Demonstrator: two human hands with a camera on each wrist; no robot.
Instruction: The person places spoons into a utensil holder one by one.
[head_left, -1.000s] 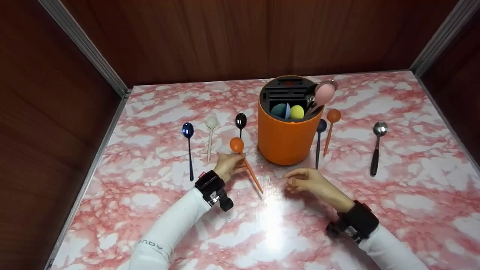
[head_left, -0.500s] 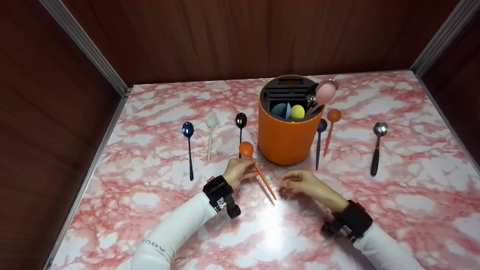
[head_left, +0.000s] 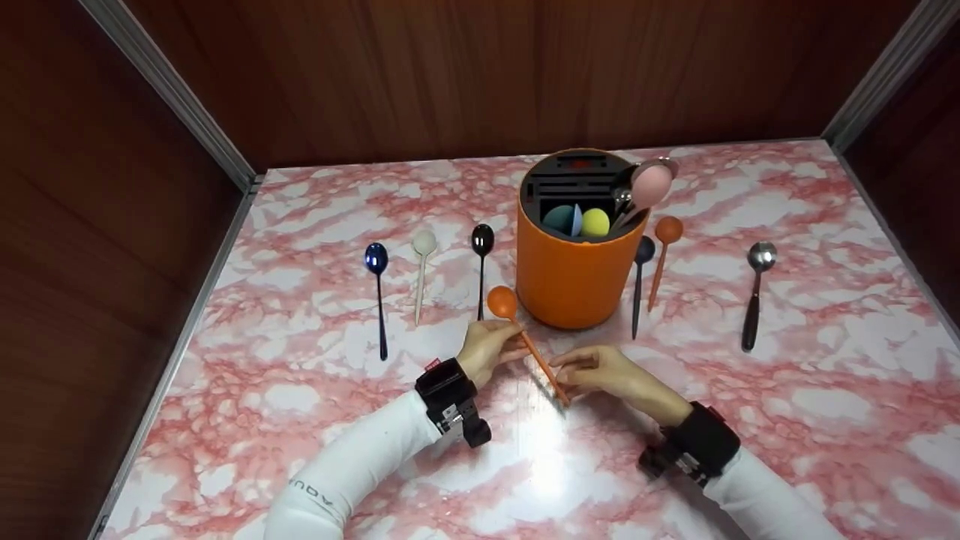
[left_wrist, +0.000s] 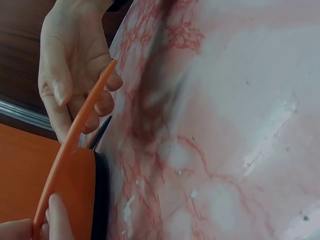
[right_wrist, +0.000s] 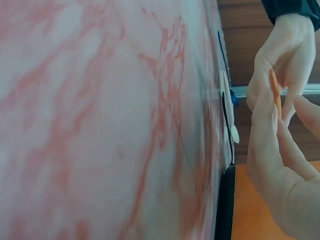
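My left hand (head_left: 486, 351) pinches an orange spoon (head_left: 502, 302) by its handle, just below the bowl. The spoon slants, bowl toward the back and handle end toward my right hand (head_left: 611, 377). That hand has its fingers loosely bent beside the handle's lower part. In the left wrist view the spoon's handle (left_wrist: 67, 145) passes in front of the right hand (left_wrist: 75, 55), whose thumb and fingers stand apart. Whether they touch the handle is unclear. Behind the hands stands an orange round utensil holder (head_left: 574, 289) with a black slotted top.
Left of the holder lie a blue spoon (head_left: 376, 259), a cream spoon (head_left: 424, 242) and a black spoon (head_left: 483, 240). Right of it are a dark spoon (head_left: 644, 250), another orange spoon (head_left: 668, 229) and a dark-handled metal spoon (head_left: 762, 256). A pink spoon (head_left: 651, 186) and other utensils fill the holder.
My left hand has carried the orange spoon to the right and toward me. The right hand has shifted slightly left, and the handle end is now beside its fingers.
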